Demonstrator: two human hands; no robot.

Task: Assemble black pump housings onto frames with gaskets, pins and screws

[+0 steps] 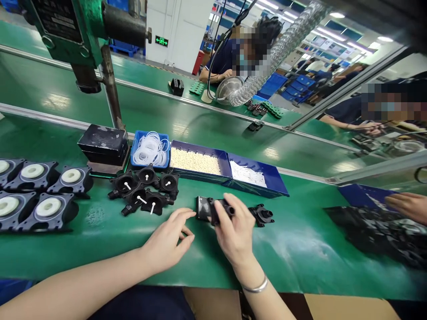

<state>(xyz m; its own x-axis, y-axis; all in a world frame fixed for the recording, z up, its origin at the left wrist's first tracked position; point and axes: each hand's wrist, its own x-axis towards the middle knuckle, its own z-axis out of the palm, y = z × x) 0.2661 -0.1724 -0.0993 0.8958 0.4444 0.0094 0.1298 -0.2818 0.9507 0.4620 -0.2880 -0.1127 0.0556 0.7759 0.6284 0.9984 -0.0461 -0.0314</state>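
My right hand [237,229], with a metal bracelet at its wrist, has its fingers closed around a black plastic housing [214,214] with a short spout. The housing is over the right part of a small black block [202,207], and the fingers hide much of both. To the left of the block, my left hand [168,244] hovers with fingers apart, holding nothing. Another black housing [263,214] lies on the green table just right of my right hand. Several black housings with white pins [147,192] are grouped beyond my left hand.
Behind stand a blue box of clear rings [151,151], a tray of cream beads [195,159] and a tray of white pins [247,173]. At left are housings with white rings [48,206], a black block [104,141] and a green press [80,35]. A co-worker's hand [408,206] is at right.
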